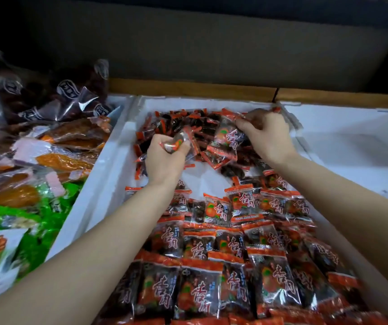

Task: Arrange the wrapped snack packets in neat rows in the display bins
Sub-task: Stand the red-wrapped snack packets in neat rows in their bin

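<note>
The left hand [164, 160] grips a crumpled red-and-clear snack packet [176, 143], fingers curled round it, above the far half of the middle white foam bin [108, 174]. The right hand [268, 134] reaches into the loose heap of packets [188, 123] at the bin's far end, its thumb and curled fingers pinching the top of a second packet [229, 137]. The near half of the bin holds packets laid in overlapping rows [211, 277]. A bare patch of bin floor shows between the heap and the rows. A left bin holds mixed orange, green and dark packs [47, 148]; another white bin [352, 137] sits just beside on the right.
</note>
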`<state>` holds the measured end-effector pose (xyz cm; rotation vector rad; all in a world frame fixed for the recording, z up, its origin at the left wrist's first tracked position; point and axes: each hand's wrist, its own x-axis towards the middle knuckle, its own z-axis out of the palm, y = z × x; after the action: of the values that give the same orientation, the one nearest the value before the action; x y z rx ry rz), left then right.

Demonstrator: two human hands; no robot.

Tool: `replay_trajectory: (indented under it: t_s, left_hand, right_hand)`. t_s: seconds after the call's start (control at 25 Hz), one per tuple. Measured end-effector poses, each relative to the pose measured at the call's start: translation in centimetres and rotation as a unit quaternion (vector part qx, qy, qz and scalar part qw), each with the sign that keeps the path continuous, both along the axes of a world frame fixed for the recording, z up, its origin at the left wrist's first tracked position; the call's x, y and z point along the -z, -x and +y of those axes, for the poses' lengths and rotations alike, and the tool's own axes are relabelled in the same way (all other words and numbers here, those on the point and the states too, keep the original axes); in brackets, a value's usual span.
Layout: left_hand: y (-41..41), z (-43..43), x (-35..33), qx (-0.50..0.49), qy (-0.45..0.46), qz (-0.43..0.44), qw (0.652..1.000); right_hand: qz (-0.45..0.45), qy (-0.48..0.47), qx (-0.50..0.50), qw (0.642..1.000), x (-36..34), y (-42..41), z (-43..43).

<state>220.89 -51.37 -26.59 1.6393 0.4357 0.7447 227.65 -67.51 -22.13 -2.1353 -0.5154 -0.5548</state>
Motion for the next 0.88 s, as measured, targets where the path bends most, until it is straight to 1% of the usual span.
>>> replay_trajectory:
  t_s: [0.08,0.12,0.16,0.24,0.32,0.36,0.4,0.44,0.48,0.52,0.6,0.64,0.68,0.76,0.8,0.88]
  left_hand:
    - [1.6,0.5,0.0,0.036,0.129,0.010,0.991]
    - [2.3,0.6,-0.2,0.069,0.181,0.019,0.981]
    - [3.0,0.7,-0.2,0.096,0.208,0.031,0.973]
    - [4.2,0.9,-0.1,0.145,0.217,0.052,0.964]
    - [5.5,1.0,-0.1,0.208,0.211,0.057,0.953]
    - [6.2,1.2,0.0,0.236,0.183,0.072,0.952]
    - [6.8,1.6,0.1,0.246,0.132,0.090,0.956]
    - [7.3,2.0,0.1,0.233,0.085,0.094,0.964]
    - [7.8,2.4,0.2,0.202,0.052,0.077,0.975]
    - [8.3,3.0,0.1,0.162,0.034,0.057,0.985]
    - [9.0,4.5,0.0,0.102,0.040,0.006,0.994]
    - [9.1,5.3,0.0,0.087,0.050,-0.013,0.995]
    - [9.3,6.0,-0.1,0.076,0.057,-0.028,0.995]
    - [9.4,7.2,-0.2,0.052,0.057,-0.049,0.996]
    - [9.3,7.7,-0.1,0.039,0.053,-0.062,0.996]
    - [9.3,8.2,-0.1,0.033,0.044,-0.081,0.995]
  right_hand:
    - [0.109,-0.035,-0.091,0.989,-0.2,2.1,0.5]
    - [0.157,-0.032,-0.127,0.979,0.0,2.9,0.9]
    - [0.187,-0.020,-0.149,0.971,0.2,3.6,1.2]
    - [0.203,-0.001,-0.173,0.964,0.5,4.6,2.2]
    - [0.195,0.015,-0.189,0.962,0.7,5.6,3.4]
    - [0.187,0.020,-0.198,0.962,0.8,6.0,4.1]
    - [0.184,0.016,-0.208,0.960,0.8,6.6,4.9]
    - [0.187,0.004,-0.221,0.957,0.8,7.0,5.6]
    - [0.193,-0.013,-0.235,0.953,0.9,7.3,6.5]
    - [0.193,-0.033,-0.241,0.950,0.9,7.3,7.3]
    - [0.179,-0.050,-0.219,0.958,1.1,6.4,8.9]
    - [0.165,-0.025,-0.190,0.968,1.4,5.5,9.6]
    - [0.151,0.022,-0.158,0.976,1.6,4.6,10.3]
    - [0.152,0.116,-0.109,0.975,2.6,2.7,11.7]
    - [0.166,0.136,-0.092,0.972,3.2,1.9,12.6]
    - [0.197,0.135,-0.061,0.969,4.3,0.8,14.4]
